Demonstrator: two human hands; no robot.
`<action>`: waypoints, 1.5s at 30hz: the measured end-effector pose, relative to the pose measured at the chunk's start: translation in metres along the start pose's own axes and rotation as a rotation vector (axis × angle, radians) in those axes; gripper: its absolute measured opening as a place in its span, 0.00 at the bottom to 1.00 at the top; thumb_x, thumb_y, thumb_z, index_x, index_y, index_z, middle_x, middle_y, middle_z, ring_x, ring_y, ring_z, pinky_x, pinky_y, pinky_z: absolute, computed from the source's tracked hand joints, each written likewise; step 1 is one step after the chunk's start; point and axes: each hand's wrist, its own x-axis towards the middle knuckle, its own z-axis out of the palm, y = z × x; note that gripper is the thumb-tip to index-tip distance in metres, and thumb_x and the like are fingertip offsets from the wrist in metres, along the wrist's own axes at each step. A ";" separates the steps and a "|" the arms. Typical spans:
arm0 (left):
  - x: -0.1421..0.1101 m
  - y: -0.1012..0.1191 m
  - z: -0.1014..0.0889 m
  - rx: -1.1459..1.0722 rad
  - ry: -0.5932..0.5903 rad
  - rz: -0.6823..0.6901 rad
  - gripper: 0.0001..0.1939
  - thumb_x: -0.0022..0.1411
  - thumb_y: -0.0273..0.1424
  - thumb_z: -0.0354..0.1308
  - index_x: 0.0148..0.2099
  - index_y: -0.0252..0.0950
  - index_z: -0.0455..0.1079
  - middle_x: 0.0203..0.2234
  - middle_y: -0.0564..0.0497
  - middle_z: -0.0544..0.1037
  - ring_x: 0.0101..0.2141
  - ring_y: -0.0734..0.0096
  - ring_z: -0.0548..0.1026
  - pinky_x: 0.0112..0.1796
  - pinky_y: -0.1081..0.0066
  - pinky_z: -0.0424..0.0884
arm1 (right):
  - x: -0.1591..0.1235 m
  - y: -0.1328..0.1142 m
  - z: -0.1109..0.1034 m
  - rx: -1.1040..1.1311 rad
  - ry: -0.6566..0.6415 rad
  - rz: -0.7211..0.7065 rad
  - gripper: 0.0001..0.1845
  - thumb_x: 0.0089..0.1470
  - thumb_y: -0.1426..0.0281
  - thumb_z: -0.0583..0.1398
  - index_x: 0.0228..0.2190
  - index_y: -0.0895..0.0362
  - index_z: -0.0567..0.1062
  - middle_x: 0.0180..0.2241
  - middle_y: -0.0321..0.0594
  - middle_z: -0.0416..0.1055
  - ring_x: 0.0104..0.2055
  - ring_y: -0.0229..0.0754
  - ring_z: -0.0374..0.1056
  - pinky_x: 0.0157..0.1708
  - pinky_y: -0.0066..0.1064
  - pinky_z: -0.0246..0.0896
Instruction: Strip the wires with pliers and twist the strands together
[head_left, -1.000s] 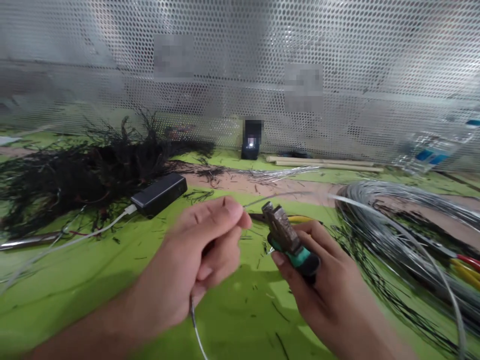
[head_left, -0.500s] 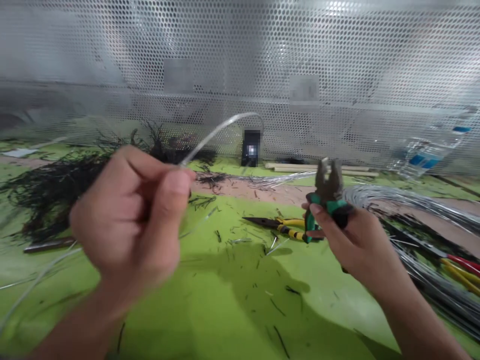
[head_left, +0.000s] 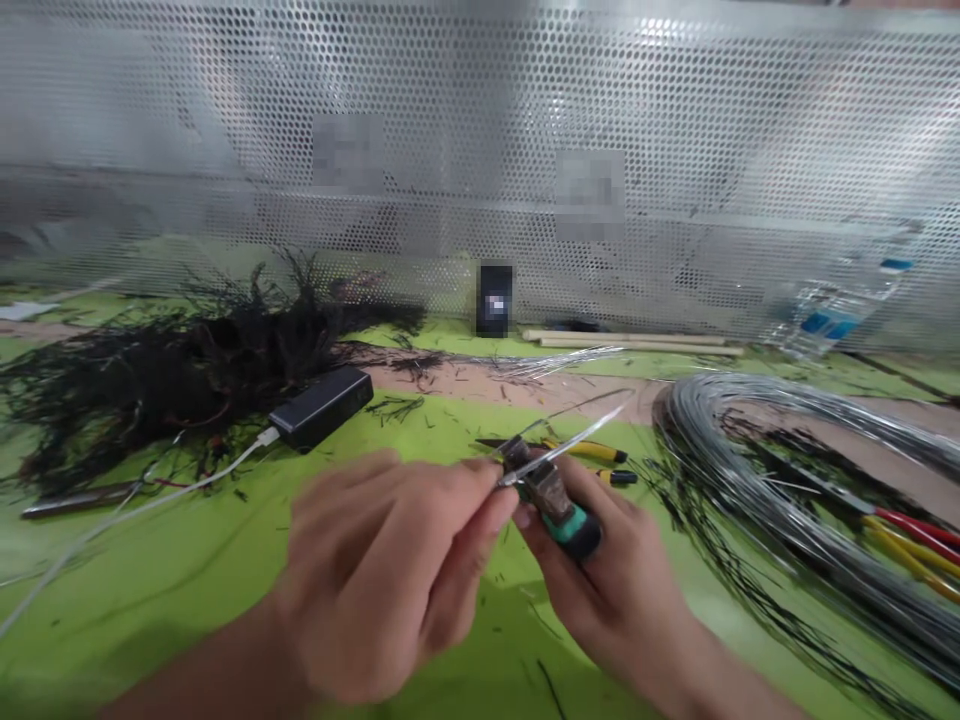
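My left hand (head_left: 390, 570) is closed in a pinch on a thin silver wire (head_left: 577, 440), which runs up and to the right from my fingertips. My right hand (head_left: 600, 580) is wrapped round the teal handles of a pair of pliers (head_left: 544, 490). The pliers' rusty jaws point up and left and meet the wire right at my left fingertips. Both hands are close together above the green table (head_left: 187, 580), and the left one is blurred by motion.
A large coil of silver wire (head_left: 750, 470) lies at the right, with red and yellow tool handles (head_left: 911, 540) beside it. Yellow-handled pliers (head_left: 592, 452) lie behind my hands. A black power bank (head_left: 322, 405) with a white cable, a heap of black wire scraps (head_left: 150, 370) and a perforated metal wall (head_left: 480, 150) stand behind.
My left hand came down and rightward from its raised position with the wire. My right hand swung the pliers down and left until the jaws reached the wire.
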 end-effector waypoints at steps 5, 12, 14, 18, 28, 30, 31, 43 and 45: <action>0.000 0.004 0.001 0.027 -0.019 0.039 0.09 0.73 0.22 0.52 0.43 0.40 0.70 0.24 0.58 0.80 0.21 0.74 0.78 0.23 0.71 0.74 | 0.002 0.000 0.002 -0.004 0.026 -0.074 0.16 0.62 0.76 0.59 0.51 0.50 0.70 0.42 0.40 0.81 0.39 0.44 0.79 0.38 0.32 0.77; -0.005 0.003 0.004 0.044 0.034 0.072 0.07 0.73 0.23 0.53 0.43 0.37 0.70 0.24 0.58 0.79 0.23 0.76 0.77 0.26 0.71 0.73 | 0.002 0.007 0.011 -0.050 0.072 -0.106 0.18 0.62 0.74 0.58 0.53 0.51 0.69 0.45 0.43 0.82 0.43 0.48 0.81 0.41 0.36 0.80; -0.004 0.002 0.004 0.064 0.058 0.099 0.06 0.73 0.23 0.55 0.42 0.36 0.70 0.23 0.57 0.78 0.23 0.75 0.77 0.25 0.71 0.73 | 0.002 0.007 0.013 -0.030 0.066 -0.101 0.19 0.62 0.74 0.58 0.54 0.50 0.68 0.43 0.42 0.82 0.42 0.47 0.82 0.39 0.36 0.80; -0.003 0.002 0.003 0.050 0.048 0.107 0.06 0.73 0.22 0.55 0.41 0.35 0.71 0.23 0.58 0.77 0.22 0.76 0.76 0.25 0.71 0.71 | 0.001 0.006 0.014 -0.054 0.064 -0.111 0.19 0.63 0.73 0.58 0.54 0.50 0.68 0.44 0.43 0.82 0.43 0.48 0.82 0.40 0.37 0.80; -0.009 0.001 0.007 0.018 0.100 0.138 0.07 0.74 0.22 0.52 0.43 0.33 0.71 0.21 0.57 0.75 0.20 0.76 0.72 0.25 0.71 0.70 | -0.001 0.016 0.020 -0.022 0.056 -0.107 0.22 0.61 0.74 0.58 0.56 0.51 0.66 0.45 0.46 0.80 0.45 0.51 0.81 0.42 0.43 0.80; -0.010 0.001 0.009 0.011 0.097 0.129 0.07 0.74 0.21 0.52 0.42 0.33 0.71 0.21 0.58 0.75 0.20 0.77 0.72 0.25 0.73 0.70 | 0.001 0.016 0.023 0.024 0.045 -0.118 0.21 0.61 0.75 0.58 0.54 0.50 0.66 0.44 0.44 0.79 0.43 0.50 0.80 0.41 0.41 0.79; -0.010 0.000 0.010 0.006 0.094 0.119 0.07 0.74 0.21 0.53 0.42 0.33 0.70 0.21 0.58 0.75 0.20 0.78 0.72 0.26 0.74 0.71 | 0.003 0.016 0.025 0.038 0.041 -0.125 0.19 0.61 0.75 0.58 0.53 0.50 0.67 0.43 0.43 0.79 0.42 0.48 0.79 0.39 0.39 0.79; -0.007 0.003 0.018 -0.049 0.076 0.053 0.07 0.77 0.24 0.52 0.44 0.35 0.69 0.22 0.58 0.76 0.19 0.79 0.73 0.27 0.77 0.74 | 0.026 0.040 0.038 0.146 0.072 -0.176 0.25 0.54 0.77 0.59 0.53 0.51 0.68 0.43 0.43 0.77 0.44 0.50 0.77 0.43 0.43 0.76; -0.008 0.002 0.017 -0.051 0.078 0.047 0.07 0.76 0.24 0.52 0.44 0.36 0.70 0.21 0.57 0.76 0.19 0.77 0.73 0.26 0.76 0.74 | 0.032 0.042 0.045 0.186 0.078 -0.173 0.26 0.54 0.78 0.58 0.54 0.50 0.68 0.46 0.44 0.77 0.47 0.50 0.77 0.46 0.45 0.76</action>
